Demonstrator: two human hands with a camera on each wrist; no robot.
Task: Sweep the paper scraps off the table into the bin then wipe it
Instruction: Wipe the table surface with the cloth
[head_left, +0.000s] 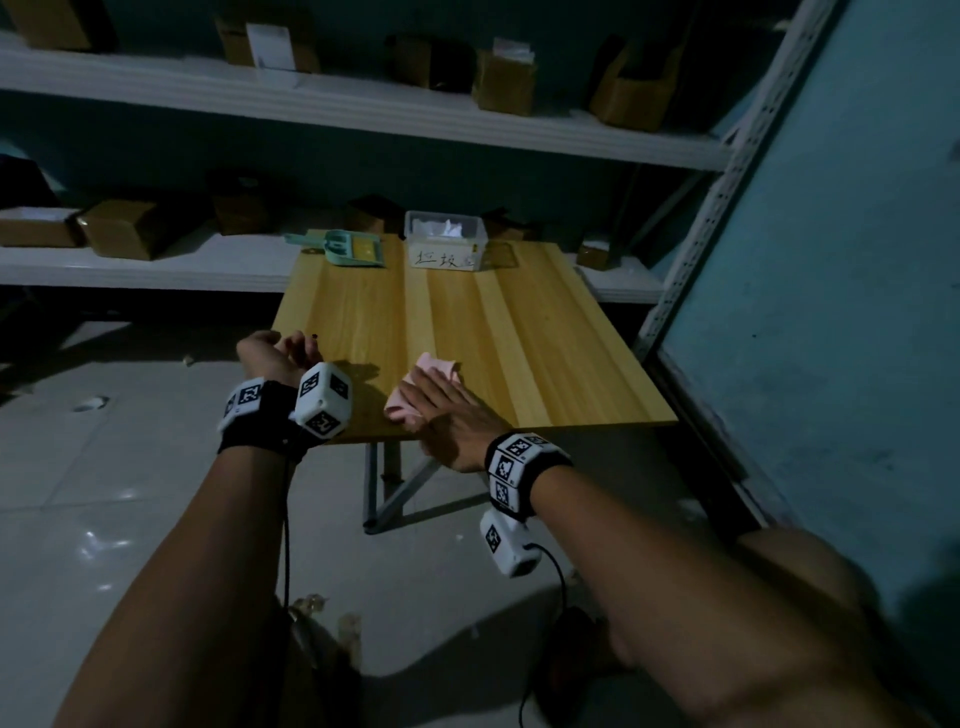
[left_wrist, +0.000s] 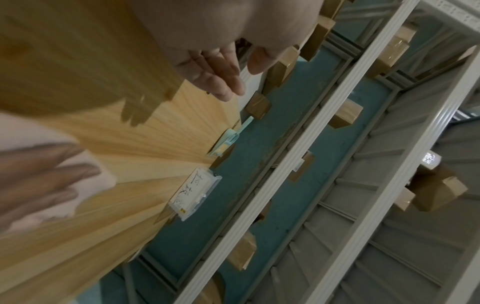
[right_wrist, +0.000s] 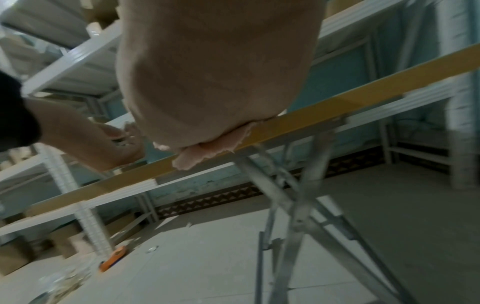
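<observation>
Fingers of the right hand (head_left: 451, 415) are laid straight and close together, pressed flat on a pink cloth (head_left: 423, 387) at the near edge of the wooden table (head_left: 519, 332). The cloth's long axis runs from near-left to far-right. Left hand (head_left: 283, 353) fingers are loosely curled, holding nothing, beside the table's left edge. The clear bin (head_left: 445, 240) and green dustpan (head_left: 349, 248) sit at the far edge.
</observation>
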